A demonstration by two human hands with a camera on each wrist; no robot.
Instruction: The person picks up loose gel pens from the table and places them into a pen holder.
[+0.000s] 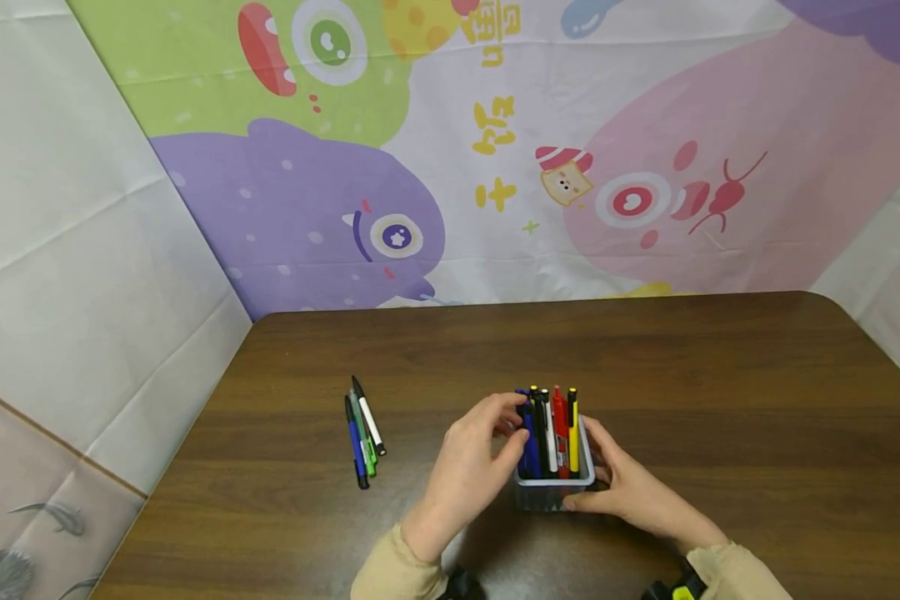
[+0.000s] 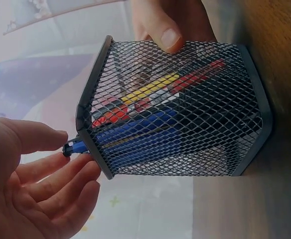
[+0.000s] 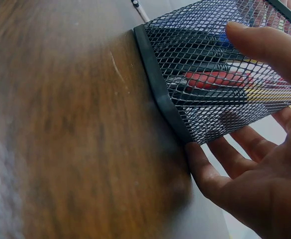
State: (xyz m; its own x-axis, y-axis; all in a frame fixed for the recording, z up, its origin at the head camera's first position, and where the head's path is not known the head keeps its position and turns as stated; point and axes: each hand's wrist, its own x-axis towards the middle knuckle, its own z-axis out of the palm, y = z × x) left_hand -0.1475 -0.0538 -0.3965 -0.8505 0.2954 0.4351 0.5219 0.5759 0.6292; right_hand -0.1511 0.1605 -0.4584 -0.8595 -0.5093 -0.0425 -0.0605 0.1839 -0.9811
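A black wire-mesh pen holder (image 1: 543,497) stands upright on the table, packed with pens and markers. My right hand (image 1: 633,487) grips it from the right, thumb and fingers (image 3: 244,144) spread around the mesh. At the rim, my left hand (image 1: 465,458) pinches the top end of a blue pen (image 2: 76,146) between thumb and forefinger; the pen's lower part is inside the mesh. Beside it in the holder are a white pen (image 1: 551,437), a red marker (image 1: 560,433) and a yellow-bodied marker (image 1: 574,437).
Left of the holder on the brown wooden table (image 1: 255,467), three pens lie side by side: a blue-and-black pen (image 1: 357,446), a green pen (image 1: 368,446) and a white-and-black pen (image 1: 371,421). A cartoon-printed cloth (image 1: 510,275) hangs behind the table's far edge.
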